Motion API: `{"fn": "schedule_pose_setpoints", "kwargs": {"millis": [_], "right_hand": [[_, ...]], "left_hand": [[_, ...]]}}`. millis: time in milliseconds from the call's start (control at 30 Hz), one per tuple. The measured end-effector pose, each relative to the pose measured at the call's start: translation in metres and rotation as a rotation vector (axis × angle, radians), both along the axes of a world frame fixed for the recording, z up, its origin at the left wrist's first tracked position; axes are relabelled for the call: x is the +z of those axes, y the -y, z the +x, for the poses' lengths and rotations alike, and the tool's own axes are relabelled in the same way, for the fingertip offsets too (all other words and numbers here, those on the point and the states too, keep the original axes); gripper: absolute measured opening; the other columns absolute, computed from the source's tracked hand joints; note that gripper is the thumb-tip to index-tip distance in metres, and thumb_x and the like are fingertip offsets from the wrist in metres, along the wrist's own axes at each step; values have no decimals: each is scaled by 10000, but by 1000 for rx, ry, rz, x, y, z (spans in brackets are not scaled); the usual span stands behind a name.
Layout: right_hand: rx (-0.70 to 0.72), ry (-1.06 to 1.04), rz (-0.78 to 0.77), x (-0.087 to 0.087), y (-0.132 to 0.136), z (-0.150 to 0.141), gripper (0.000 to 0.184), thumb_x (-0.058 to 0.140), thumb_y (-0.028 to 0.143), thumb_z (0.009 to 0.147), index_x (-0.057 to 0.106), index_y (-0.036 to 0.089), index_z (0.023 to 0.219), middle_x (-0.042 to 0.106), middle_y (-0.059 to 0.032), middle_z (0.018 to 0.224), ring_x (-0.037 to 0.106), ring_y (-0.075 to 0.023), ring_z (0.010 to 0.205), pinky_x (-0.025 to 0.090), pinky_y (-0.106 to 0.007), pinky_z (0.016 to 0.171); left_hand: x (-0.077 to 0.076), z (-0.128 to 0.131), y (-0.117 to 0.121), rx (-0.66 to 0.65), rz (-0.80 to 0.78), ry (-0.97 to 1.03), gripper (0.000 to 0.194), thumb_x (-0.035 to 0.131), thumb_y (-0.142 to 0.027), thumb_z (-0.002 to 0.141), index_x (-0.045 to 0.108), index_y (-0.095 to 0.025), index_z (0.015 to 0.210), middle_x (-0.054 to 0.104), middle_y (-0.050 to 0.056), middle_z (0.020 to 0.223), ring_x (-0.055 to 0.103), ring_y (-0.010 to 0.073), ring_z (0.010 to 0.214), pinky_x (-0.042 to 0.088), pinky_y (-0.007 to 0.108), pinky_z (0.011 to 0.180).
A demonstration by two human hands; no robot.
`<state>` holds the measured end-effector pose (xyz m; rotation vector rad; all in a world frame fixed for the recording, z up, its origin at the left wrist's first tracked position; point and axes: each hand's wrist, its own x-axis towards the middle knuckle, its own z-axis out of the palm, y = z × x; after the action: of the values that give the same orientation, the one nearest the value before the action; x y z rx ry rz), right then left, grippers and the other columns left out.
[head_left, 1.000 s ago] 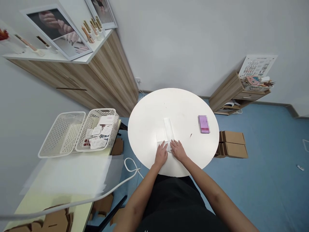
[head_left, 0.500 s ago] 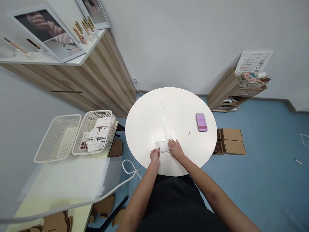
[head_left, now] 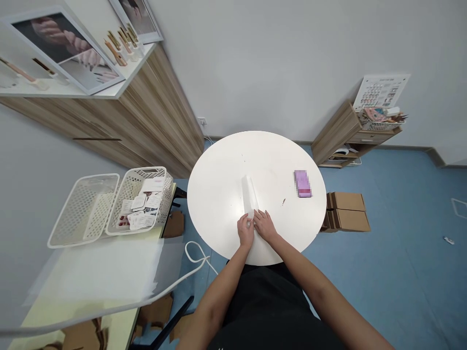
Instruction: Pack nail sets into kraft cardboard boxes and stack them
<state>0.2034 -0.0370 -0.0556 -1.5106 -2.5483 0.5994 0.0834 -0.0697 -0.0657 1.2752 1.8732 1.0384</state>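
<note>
A long, narrow piece of thin white sheet (head_left: 248,192) lies on the round white table (head_left: 219,184), stretching away from me; its exact material is hard to tell. At its near end, my left hand (head_left: 245,229) pinches the edge between thumb and fingertips. My right hand (head_left: 264,225) lies beside it with the fingers spread over the right side of that same end, palm down. The fingertips of both hands nearly meet there, partly covering the fold. To the right on the table is a purple box (head_left: 302,183), blurred by pixels.
White baskets (head_left: 113,228), one holding cards and packets, stand on a side table at left. A white cable (head_left: 175,282) loops beside it. Cardboard boxes (head_left: 352,211) are on the floor at right. A wooden cabinet (head_left: 160,112) and a small shelf (head_left: 333,133) stand by the wall.
My left hand has moved right and slightly up, folding the sheet's left part over, so the sheet looks narrower. My right hand stays almost in place. The purple box has not moved.
</note>
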Motion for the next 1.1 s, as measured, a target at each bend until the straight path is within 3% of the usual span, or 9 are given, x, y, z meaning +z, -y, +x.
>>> {"fn": "schedule_pose_setpoints", "kwargs": {"millis": [233, 367, 567, 667, 767, 933, 1100], "right_hand": [[-61, -149, -30, -4, 2, 4, 717, 375, 115, 877, 140, 115, 1554, 501, -169, 1440, 426, -275, 1350, 293, -541, 1141], [-44, -190, -43, -8, 1, 6, 739, 383, 147, 884, 75, 105, 1555, 427, -189, 1493, 408, -268, 1369, 287, -539, 1152], [-46, -274, -96, -13, -3, 13, 713, 395, 234, 915, 83, 154, 1551, 360, -169, 1539, 384, -259, 1394, 313, -509, 1148], [-56, -344, -126, -6, -10, 18, 780, 470, 213, 853, 111, 175, 1544, 365, -157, 1529, 374, -271, 1390, 328, -512, 1134], [-51, -352, -91, 9, -20, 19, 747, 460, 114, 781, 245, 165, 1495, 448, -152, 1453, 404, -277, 1346, 282, -528, 1143], [-8, -306, -163, 24, -37, 10, 610, 412, 19, 716, 463, 184, 1301, 608, -98, 1248, 511, -235, 1175, 384, -417, 1027], [-43, -249, -291, 15, -43, 5, 515, 417, 30, 748, 473, 178, 1239, 638, -96, 1193, 563, -211, 1065, 409, -356, 948]], "left_hand": [[-12, -3, 16, -300, 72, -224, 336, 358, -248, 978, 612, -208, 1194, 555, 97, 1403, 464, 230, 1350, 409, 510, 1107], [-17, -16, 19, -510, 149, -396, 416, 327, -180, 966, 509, -159, 1340, 508, 126, 1449, 375, 225, 1417, 356, 504, 1153], [-9, -29, 15, -749, 157, -691, 510, 440, -115, 863, 463, -124, 1372, 390, 164, 1529, 299, 292, 1450, 344, 503, 1135], [-7, -30, 12, -770, 132, -825, 495, 447, -112, 872, 468, -138, 1366, 411, 154, 1519, 361, 297, 1417, 363, 480, 1104], [-8, -30, 9, -796, 127, -905, 486, 441, -96, 880, 480, -155, 1360, 429, 144, 1509, 398, 288, 1394, 375, 460, 1079], [-7, -34, 2, -836, 122, -934, 515, 398, -63, 891, 465, -157, 1393, 467, 138, 1482, 436, 277, 1365, 383, 449, 1055], [-3, -39, -9, -857, 127, -857, 541, 371, -32, 883, 455, -173, 1399, 538, 131, 1414, 466, 263, 1337, 391, 443, 1053]]}}
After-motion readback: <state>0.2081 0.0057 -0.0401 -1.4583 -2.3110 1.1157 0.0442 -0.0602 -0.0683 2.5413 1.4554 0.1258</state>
